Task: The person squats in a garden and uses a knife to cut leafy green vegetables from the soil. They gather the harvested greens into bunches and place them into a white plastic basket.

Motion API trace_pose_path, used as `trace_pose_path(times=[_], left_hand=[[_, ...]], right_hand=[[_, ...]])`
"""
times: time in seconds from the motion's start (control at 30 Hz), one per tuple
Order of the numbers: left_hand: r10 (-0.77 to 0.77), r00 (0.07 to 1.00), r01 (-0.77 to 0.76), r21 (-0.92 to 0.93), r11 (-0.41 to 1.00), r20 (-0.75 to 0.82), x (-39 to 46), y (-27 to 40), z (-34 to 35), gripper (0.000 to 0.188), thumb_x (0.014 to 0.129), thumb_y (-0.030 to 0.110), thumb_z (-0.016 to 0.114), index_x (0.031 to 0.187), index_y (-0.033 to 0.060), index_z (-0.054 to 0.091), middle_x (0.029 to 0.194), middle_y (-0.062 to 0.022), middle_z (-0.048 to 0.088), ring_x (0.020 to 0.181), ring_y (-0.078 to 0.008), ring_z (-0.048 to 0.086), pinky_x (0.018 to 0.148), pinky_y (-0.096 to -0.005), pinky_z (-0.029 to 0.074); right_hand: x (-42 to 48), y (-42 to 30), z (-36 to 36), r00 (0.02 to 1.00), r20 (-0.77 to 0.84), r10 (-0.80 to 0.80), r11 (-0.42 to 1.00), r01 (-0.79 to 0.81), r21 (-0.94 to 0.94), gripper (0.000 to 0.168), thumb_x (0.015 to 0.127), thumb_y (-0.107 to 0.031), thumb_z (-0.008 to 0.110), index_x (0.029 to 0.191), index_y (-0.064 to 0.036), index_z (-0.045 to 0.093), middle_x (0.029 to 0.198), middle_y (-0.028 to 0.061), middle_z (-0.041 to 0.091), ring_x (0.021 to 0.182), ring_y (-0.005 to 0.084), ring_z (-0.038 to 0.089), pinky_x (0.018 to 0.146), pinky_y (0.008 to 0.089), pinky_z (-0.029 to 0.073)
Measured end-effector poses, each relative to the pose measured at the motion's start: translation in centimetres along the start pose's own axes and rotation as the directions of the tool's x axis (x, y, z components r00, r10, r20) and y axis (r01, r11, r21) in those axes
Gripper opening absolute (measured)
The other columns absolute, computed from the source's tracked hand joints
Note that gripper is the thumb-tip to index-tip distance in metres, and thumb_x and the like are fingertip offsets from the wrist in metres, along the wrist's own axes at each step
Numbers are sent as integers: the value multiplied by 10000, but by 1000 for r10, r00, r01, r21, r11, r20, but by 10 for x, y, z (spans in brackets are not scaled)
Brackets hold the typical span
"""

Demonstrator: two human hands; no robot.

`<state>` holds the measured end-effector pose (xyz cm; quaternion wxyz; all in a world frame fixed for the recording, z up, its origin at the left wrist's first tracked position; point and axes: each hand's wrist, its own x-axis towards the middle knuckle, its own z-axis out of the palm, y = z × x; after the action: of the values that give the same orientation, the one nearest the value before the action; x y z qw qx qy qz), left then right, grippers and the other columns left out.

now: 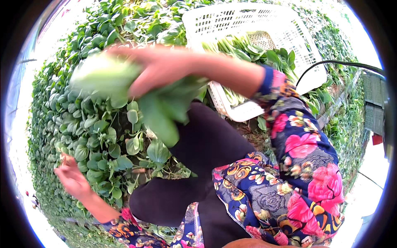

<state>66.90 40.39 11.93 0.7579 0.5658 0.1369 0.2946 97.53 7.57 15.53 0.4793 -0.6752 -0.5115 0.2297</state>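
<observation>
My right hand [161, 69] grips a bunch of leafy greens [166, 114], blurred by motion, that looks like bok choy. Its pale stem ends point left and its leaves hang below my wrist. Lower left, my left hand [73, 179] is over the bed of growing greens [99, 124], with its fingers bent. Whether something small sits between those fingertips is too blurred to tell. Beyond my right forearm stands a white plastic basket [214, 18] with slotted walls. Cut greens [238, 46] lie in it with their pale stems side by side, partly covered by my arm.
My bent knees [207, 139] in dark trousers are between the basket and the plants. A black cable [338, 61] arcs past the basket's right side. Green crates [373, 90] stand at the far right. Bare soil [252, 135] shows below the basket.
</observation>
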Motion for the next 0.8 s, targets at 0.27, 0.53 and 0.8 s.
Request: trace_pose_path(times=[0.27,0.53,0.8], left_hand=[[-977,170,985,-10,173,-125,-265,-104,55,370,901,374,501,1041,39,571,909,-51,610,820,-149,573,793,-308,477],[-985,99,995,3,100,-143,-295,-91,107,346,906,347,499,1036,37,579,911,-56,618,808,-151,573,780,-307,478],[-961,248,962,-154,228,126,-257,-63,87,322,910,319,496,1031,35,587,912,-61,625,795,-153,573,767,-307,479]], right_hand=[[-136,202,-167,616,-563,551,609,-758,-234,866,665,-263,652,1416,-104,250,1092,208,587,1008,297,577,872,368,455],[-120,324,-62,392,-851,350,259,-913,-314,861,787,-645,470,1449,-168,192,1357,223,399,1249,370,399,969,507,368],[-141,353,-54,270,-816,512,129,-963,-238,926,785,-741,358,1463,-200,35,1427,349,122,1315,464,214,1057,540,176]])
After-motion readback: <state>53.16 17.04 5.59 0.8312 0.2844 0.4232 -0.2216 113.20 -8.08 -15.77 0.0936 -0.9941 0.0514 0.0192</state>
